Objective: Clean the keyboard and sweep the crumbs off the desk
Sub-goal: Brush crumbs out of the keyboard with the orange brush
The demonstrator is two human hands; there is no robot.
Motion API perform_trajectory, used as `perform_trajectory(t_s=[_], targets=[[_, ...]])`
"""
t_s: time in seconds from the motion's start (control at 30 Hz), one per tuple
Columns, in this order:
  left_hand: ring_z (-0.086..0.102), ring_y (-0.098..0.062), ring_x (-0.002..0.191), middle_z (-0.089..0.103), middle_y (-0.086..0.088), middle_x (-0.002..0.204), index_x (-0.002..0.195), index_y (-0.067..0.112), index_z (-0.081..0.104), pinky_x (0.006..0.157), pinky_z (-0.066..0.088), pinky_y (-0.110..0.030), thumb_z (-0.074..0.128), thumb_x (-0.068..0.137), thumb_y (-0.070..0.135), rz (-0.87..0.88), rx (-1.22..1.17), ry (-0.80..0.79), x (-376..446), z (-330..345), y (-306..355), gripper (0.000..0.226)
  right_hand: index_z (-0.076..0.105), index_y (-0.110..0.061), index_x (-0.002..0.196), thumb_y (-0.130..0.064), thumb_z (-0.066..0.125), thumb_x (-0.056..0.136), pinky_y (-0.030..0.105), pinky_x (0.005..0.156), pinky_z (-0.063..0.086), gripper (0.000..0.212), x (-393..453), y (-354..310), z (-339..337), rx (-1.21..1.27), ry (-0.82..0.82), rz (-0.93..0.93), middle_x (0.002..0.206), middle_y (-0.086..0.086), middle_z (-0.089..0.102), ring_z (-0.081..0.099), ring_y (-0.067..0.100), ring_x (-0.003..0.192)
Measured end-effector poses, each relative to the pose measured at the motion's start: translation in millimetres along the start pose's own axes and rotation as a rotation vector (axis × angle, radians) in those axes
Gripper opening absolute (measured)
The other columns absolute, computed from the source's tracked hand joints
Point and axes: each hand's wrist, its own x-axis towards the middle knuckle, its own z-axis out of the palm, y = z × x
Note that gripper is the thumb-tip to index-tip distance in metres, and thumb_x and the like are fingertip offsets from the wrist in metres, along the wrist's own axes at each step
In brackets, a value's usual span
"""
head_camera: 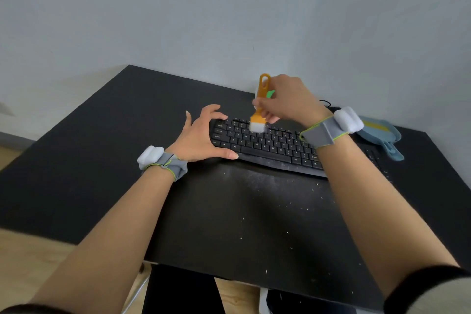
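Orange brush [260, 107] pinched in right hand [285, 102] fingers, bristles on keyboard [267, 145] far rows. Left hand [201, 135], fingers spread, steadies keyboard's left end. Crumbs [280, 201] litter near tabletop [76, 148]; sweeping not yet done.

Brush [259, 120] bristles blurred; right forearm hides keyboard's [265, 145] right end.

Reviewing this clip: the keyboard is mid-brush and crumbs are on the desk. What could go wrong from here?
1. The brush in the right hand may flick debris from the keyboard onto the desk, adding to the crumbs already scattered near the front edge; some could fall to the floor.
2. The left hand only steadies the keyboard's left end, so hard strokes might shift it.
3. The blue dustpan sits far right, away from the crumbs.
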Motion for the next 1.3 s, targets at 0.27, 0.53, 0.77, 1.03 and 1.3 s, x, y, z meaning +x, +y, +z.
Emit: perform_trajectory(t_s=[0.27, 0.53, 0.77, 1.03, 1.3], targets=[[0.03, 0.008, 0.127, 0.037, 0.037, 0.128, 0.146, 0.023, 0.022, 0.119, -0.017, -0.05, 0.075, 0.046, 0.076, -0.013, -0.018, -0.01, 0, -3, 0, 0.126, 0.065, -0.004, 0.102, -0.021, 0.064, 0.097, 0.024, 0.062, 0.061, 0.017, -11, 7, 13, 0.136, -0.07, 0.03, 0.079, 0.007, 0.076, 0.074, 0.015, 0.063], [0.03, 0.006, 0.128, 0.036, 0.038, 0.127, 0.146, 0.022, 0.022, 0.119, -0.017, -0.05, 0.074, 0.045, 0.078, -0.013, -0.009, -0.014, 0, -2, -2, 0.126, 0.062, -0.016, 0.097, -0.025, 0.065, 0.095, 0.018, 0.065, 0.058, 0.01, -30, 42, -25, 0.142, 0.05, 0.118, 0.07, 0.0, 0.074, 0.071, 0.007, 0.056], [0.03, 0.005, 0.127, 0.034, 0.04, 0.126, 0.146, 0.023, 0.02, 0.119, -0.017, -0.051, 0.073, 0.045, 0.077, -0.007, 0.001, -0.021, 0, -2, 0, 0.127, 0.065, -0.006, 0.096, -0.022, 0.064, 0.097, 0.029, 0.064, 0.062, 0.016, -26, 23, 15, 0.34, -0.023, 0.032, 0.077, 0.007, 0.076, 0.073, 0.015, 0.061], [0.029, 0.006, 0.126, 0.019, 0.052, 0.118, 0.146, 0.021, 0.027, 0.119, -0.017, -0.049, 0.072, 0.043, 0.078, -0.005, -0.011, -0.018, 1, -2, -1, 0.125, 0.066, -0.014, 0.102, -0.029, 0.065, 0.094, 0.025, 0.072, 0.06, 0.017, -29, 55, -23, -0.068, 0.068, 0.09, 0.071, 0.0, 0.074, 0.072, 0.011, 0.06], [0.027, 0.006, 0.127, 0.016, 0.053, 0.117, 0.146, 0.02, 0.028, 0.119, -0.017, -0.049, 0.072, 0.044, 0.078, -0.001, -0.013, -0.018, -1, -3, 2, 0.125, 0.065, -0.018, 0.089, -0.024, 0.066, 0.095, 0.026, 0.069, 0.062, 0.009, -36, 52, -6, 0.166, -0.042, 0.025, 0.074, -0.001, 0.076, 0.073, 0.01, 0.061]])
